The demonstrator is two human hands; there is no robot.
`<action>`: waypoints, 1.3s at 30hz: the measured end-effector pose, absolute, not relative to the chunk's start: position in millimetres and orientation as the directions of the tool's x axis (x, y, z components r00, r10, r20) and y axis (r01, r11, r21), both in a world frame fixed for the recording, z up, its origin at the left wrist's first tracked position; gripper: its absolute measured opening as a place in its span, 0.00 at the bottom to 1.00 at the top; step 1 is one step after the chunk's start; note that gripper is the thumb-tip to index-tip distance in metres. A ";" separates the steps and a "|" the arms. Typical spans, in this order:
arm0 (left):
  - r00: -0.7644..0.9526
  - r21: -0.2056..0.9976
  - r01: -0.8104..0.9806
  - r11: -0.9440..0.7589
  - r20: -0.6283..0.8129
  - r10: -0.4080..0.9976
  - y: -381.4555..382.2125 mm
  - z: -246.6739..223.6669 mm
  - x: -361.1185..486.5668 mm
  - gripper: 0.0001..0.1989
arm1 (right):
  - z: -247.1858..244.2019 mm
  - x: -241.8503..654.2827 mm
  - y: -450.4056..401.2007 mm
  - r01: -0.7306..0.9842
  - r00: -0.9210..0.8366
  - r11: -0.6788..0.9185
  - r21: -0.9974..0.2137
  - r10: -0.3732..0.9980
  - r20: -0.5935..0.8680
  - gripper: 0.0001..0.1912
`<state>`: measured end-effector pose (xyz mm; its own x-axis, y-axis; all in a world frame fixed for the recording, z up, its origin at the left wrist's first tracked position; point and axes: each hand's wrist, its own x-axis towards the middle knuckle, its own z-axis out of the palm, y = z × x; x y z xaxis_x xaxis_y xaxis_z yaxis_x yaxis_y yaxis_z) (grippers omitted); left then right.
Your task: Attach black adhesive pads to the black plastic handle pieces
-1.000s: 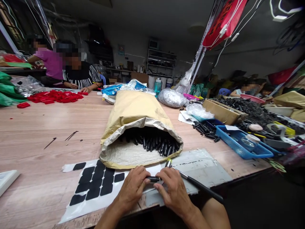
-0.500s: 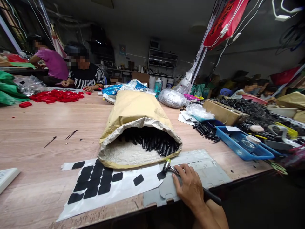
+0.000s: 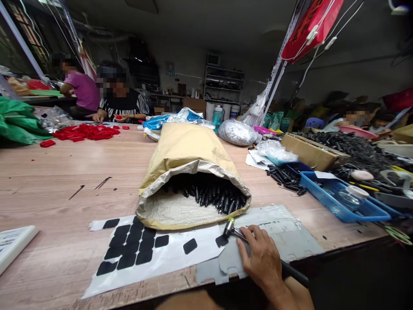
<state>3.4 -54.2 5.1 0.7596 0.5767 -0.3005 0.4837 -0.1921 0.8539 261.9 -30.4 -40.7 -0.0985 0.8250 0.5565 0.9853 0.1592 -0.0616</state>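
"Pale wooden table (image 3: 106,159), dim room (image 3: 187,77) behind. What lies at the grip?"

"A hammer (image 3: 293,272), resting over the gray board (image 3: 284,234); the right hand (image 3: 263,258) wraps its shaft (image 3: 239,234), thumb on the near side, fingers on the far, though how tightly cannot be told."

"Along which axis?"

"Aslant: the head (image 3: 230,227) lies forward-left of the grip, close to a black patch (image 3: 221,241) on the white sheet (image 3: 171,256); the butt (image 3: 302,280) passes the table edge to the right."

"Which hand is nearer?"

"The right, touching it; the left hand is out of view. An open sack (image 3: 193,144) lies beyond the grip, leftward."
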 end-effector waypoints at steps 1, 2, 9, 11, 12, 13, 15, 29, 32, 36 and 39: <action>0.764 0.858 0.465 -0.216 -0.266 0.587 -32.4 11.5 3.5 0.14 | -40.8 261.8 -30.5 0.986 -0.099 0.159 -0.059 0.824 0.558 0.14; 0.761 0.860 0.453 -0.237 -0.235 0.604 -8.8 17.8 4.0 0.13 | -40.9 261.6 -30.6 0.986 -0.099 0.158 -0.059 0.824 0.558 0.14; 0.296 0.366 0.863 -0.349 0.193 0.935 131.1 27.8 15.8 0.22 | -41.2 260.2 -32.1 0.986 -0.060 0.137 -0.096 0.826 0.561 0.13; 0.328 0.209 0.905 -0.370 0.210 0.921 145.5 23.9 15.6 0.22 | -40.7 260.4 -31.9 0.985 -0.068 0.144 -0.095 0.828 0.556 0.13; 0.351 0.164 0.906 -0.389 0.222 0.910 148.6 23.2 14.1 0.21 | -40.4 260.4 -31.8 0.984 -0.073 0.149 -0.093 0.830 0.553 0.13; 0.378 0.133 0.901 -0.414 0.232 0.896 149.5 23.6 11.9 0.19 | -40.1 260.2 -31.6 0.984 -0.076 0.151 -0.093 0.832 0.550 0.13; 0.439 0.105 0.875 -0.472 0.240 0.866 145.5 27.6 5.7 0.16 | -39.7 259.5 -31.6 0.985 -0.065 0.141 -0.099 0.833 0.549 0.13; 0.383 0.680 0.633 -0.370 0.141 0.913 22.5 -4.1 -15.6 0.06 | -33.8 262.0 -29.1 0.941 -0.016 0.180 -0.288 0.871 0.491 0.08; 0.379 0.686 0.615 -0.390 0.177 0.908 22.3 -8.5 -15.9 0.06 | -23.3 247.6 -31.4 0.862 0.056 0.214 -0.459 0.861 0.505 0.10; 0.378 0.695 0.606 -0.386 0.176 0.909 24.4 -5.7 -15.4 0.06 | -11.1 217.7 -38.8 0.718 0.036 0.347 -0.603 0.846 0.531 0.13; 0.346 0.701 0.622 -0.347 0.151 0.926 25.0 -5.0 -13.3 0.06 | -10.4 198.2 -43.3 0.681 -0.045 0.387 -0.622 0.869 0.492 0.14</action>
